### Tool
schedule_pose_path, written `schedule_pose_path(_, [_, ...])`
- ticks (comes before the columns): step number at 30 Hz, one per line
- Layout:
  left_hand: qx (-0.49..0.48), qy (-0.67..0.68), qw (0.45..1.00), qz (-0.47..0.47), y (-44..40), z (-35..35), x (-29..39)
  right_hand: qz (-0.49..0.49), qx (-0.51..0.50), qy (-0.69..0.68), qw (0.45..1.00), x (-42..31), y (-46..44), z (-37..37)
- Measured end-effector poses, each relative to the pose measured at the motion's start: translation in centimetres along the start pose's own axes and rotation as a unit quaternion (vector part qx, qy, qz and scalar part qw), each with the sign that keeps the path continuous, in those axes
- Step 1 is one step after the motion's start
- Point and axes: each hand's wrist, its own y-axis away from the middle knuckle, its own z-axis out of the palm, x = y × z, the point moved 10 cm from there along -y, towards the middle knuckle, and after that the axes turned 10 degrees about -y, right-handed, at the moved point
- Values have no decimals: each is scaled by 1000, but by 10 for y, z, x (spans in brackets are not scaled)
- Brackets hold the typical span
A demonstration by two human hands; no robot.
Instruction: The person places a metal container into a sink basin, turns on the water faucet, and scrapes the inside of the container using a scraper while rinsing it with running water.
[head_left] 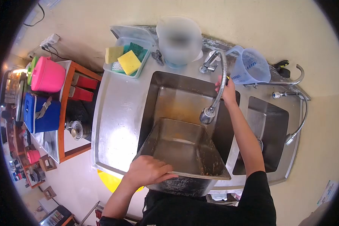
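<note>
My left hand [148,169] is closed over the near rim of a deep rectangular metal pan [177,150]. The pan leans into the left sink basin [165,81], tilted, with its inside towards me and dark grime on its walls. My right hand [227,90] is reaching past the basin's right side, its fingers curled and partly covered by the flexible faucet hose [224,67]. A small bit of yellow and black shows at those fingers, too little to name. The hose's spray head [207,115] hangs over the pan's far edge. Brownish residue marks the basin floor.
Sponges [129,62] sit in a plastic container [139,69] at the back left. Beside it stand a cloudy pitcher [179,41] and, farther right, a bluish measuring jug [250,67]. A second basin [265,124] with another spray hose [307,109] is at right.
</note>
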Motion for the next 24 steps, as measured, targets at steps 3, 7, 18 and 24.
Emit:
schedule_pose_path(3, [6, 9, 1000, -4, 2, 3, 2, 46, -46, 31, 997, 9, 36, -11])
schedule_pose_path(7, [-6, 13, 999, -44, -4, 7, 5, 171, -185, 151, 956, 51, 105, -14])
schedule_pose_path(18, [65, -71, 992, 86, -42, -29, -21, 232, -303, 290, 878, 96, 187, 12])
schedule_pose_path(24, [95, -72, 991, -54, -27, -31, -49, 74, -336, 501, 794, 182, 175, 13])
